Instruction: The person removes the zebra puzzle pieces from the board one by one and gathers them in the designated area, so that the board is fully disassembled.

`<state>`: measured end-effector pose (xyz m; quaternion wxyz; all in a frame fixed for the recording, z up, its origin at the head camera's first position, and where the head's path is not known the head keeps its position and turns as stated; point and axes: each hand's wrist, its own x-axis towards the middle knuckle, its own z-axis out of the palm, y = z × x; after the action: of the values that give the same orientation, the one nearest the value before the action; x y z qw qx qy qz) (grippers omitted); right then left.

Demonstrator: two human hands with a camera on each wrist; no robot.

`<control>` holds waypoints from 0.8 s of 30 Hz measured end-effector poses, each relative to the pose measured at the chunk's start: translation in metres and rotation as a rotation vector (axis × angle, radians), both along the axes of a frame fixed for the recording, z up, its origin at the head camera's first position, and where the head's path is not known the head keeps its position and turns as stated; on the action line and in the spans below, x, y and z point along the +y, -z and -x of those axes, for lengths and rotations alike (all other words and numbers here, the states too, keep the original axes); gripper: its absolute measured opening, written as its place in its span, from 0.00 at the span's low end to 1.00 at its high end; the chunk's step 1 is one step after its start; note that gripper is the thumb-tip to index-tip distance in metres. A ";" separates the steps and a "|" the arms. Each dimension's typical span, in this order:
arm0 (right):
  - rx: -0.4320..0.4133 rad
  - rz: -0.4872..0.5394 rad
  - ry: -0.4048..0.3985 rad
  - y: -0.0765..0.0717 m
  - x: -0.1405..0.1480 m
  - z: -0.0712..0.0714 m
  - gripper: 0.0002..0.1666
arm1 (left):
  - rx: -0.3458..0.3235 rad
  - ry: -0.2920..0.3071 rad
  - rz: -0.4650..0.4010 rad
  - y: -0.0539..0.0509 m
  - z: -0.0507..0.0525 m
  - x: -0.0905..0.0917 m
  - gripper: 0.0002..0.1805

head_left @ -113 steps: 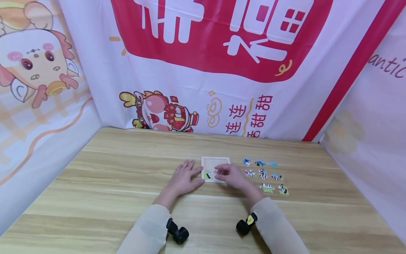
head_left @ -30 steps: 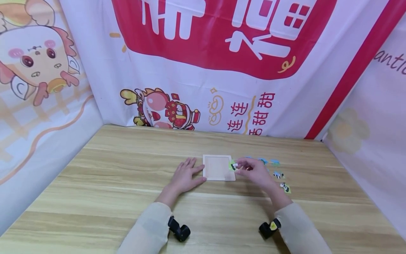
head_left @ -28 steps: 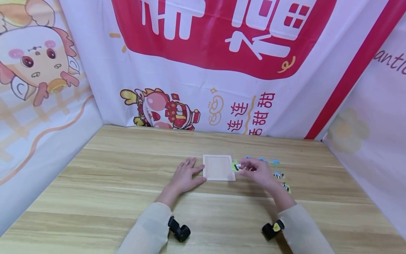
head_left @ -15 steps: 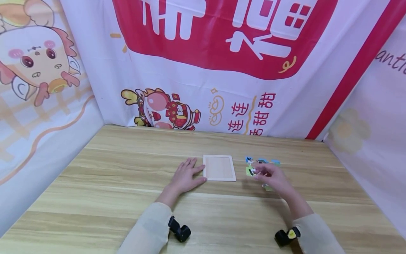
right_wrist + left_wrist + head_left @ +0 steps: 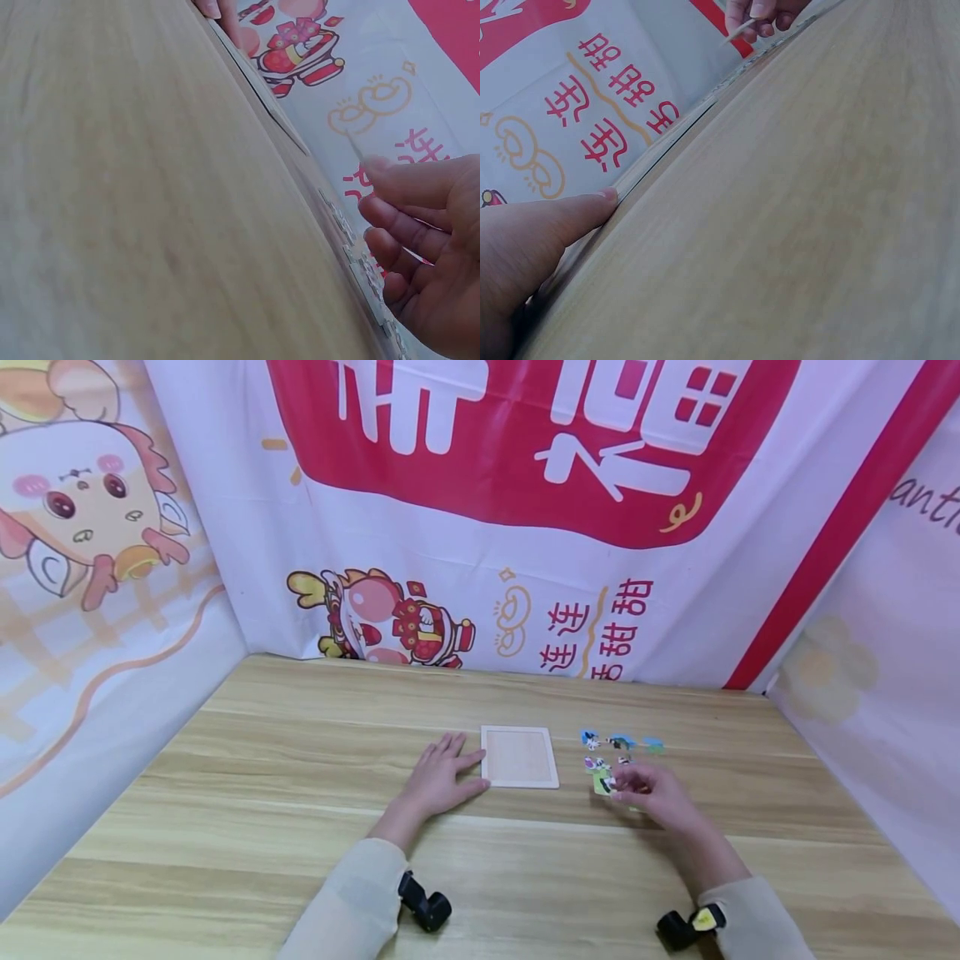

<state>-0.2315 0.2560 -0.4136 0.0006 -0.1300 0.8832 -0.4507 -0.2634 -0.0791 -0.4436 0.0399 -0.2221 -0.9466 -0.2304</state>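
In the head view, a shallow wooden puzzle tray [image 5: 555,768] lies mid-table, its bare bottom showing. My left hand [image 5: 438,777] rests flat with spread fingers at its left edge; in the left wrist view the thumb [image 5: 592,210] touches that edge. My right hand [image 5: 660,795] pinches a green-and-white puzzle piece [image 5: 602,783] between thumb and fingers, to the right of the tray. That piece is seen edge-on, thin and raised off the table, in the right wrist view [image 5: 355,145]. Beneath and beside this hand lie loose puzzle pieces, some hidden by it.
Behind the right hand, a row of loose pieces includes a blue one with a black-and-white animal [image 5: 590,741], a middle one [image 5: 621,742] and a blue-green one [image 5: 653,744]. Printed cloth [image 5: 420,527] hangs along the table's back and sides.
At the earliest frame, the green piece was in the tray's lower left corner under my right hand. The right hand has since carried it out rightward to the loose pieces. The left hand stays put.
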 end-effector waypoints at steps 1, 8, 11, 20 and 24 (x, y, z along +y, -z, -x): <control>-0.007 -0.005 0.001 0.001 0.001 0.000 0.15 | 0.001 0.000 0.001 0.000 0.000 0.000 0.31; -0.011 -0.005 0.002 0.010 0.003 0.001 0.14 | 0.005 -0.005 0.006 0.000 -0.001 0.001 0.31; -0.016 -0.013 -0.005 0.012 0.003 0.002 0.15 | 0.009 -0.006 0.008 0.000 -0.001 0.001 0.30; -0.013 -0.041 0.004 0.014 0.001 0.002 0.16 | -0.004 -0.005 0.008 0.001 -0.001 0.001 0.31; -0.003 -0.062 0.013 0.014 0.000 0.001 0.15 | -0.003 -0.005 0.002 0.002 0.000 0.001 0.31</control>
<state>-0.2327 0.2558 -0.4274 0.0031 -0.1233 0.8976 -0.4232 -0.2635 -0.0781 -0.4457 0.0389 -0.2195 -0.9473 -0.2299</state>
